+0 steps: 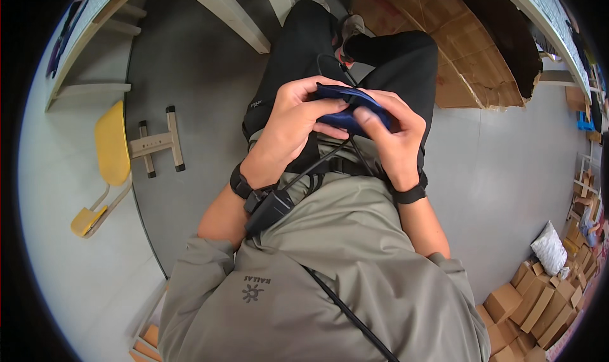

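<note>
Both my hands hold a dark blue, shiny fabric piece (340,121) above my lap. It looks folded or pouch-like, but its exact kind does not show. My left hand (285,127) grips its left side, the thumb lying across the front and fingers around the edge. On the other side, my right hand (401,137) pinches the fabric between thumb and fingers. The thumbs are close together near its middle, partly covering it. A black box-shaped device (269,213) is strapped at my left wrist, and a black band (411,195) circles my right wrist.
A yellow chair (113,143) stands at the left on the grey floor. Pale table legs (222,13) rise ahead of my knees. A large open cardboard box (453,45) is at the far right. Cardboard boxes (530,302) and a white bag (549,248) are piled at lower right.
</note>
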A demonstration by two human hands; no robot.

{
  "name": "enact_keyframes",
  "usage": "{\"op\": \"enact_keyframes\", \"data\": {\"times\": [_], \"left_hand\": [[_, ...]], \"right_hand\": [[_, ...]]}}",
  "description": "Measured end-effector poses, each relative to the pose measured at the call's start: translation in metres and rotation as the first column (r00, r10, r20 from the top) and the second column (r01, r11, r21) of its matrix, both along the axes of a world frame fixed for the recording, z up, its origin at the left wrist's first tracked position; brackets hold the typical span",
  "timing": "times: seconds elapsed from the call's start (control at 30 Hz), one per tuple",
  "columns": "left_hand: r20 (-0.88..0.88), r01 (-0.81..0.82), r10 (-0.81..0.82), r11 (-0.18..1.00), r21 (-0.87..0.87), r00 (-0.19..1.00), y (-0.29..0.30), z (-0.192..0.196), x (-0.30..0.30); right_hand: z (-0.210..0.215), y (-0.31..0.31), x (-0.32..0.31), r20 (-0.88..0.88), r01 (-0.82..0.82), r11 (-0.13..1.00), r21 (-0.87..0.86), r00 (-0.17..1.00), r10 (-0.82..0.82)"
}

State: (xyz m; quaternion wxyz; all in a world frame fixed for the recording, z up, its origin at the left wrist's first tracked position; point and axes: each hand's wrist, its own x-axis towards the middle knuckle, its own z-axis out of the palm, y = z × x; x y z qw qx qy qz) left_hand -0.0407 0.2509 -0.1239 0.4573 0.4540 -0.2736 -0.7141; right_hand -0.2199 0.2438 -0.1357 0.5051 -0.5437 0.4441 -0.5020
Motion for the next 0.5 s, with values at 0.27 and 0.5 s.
{"op": "enact_keyframes", "data": {"times": [0.27, 0.5], "left_hand": [[-0.063, -0.049, 0.043, 0.995, -0.084, 0.997, -0.001, -0.012, 0.002], [0.157, 0.05, -0.03, 0.991, -0.124, 0.987, -0.001, -0.005, 0.001]], "right_hand": [[-0.002, -0.001, -0.005, -0.108, -0.107, 0.988, -0.115, 0.99, 0.095], [0.003, 0.0, -0.005, 0.136, -0.112, 0.97, 0.214, 0.987, 0.084]]}}
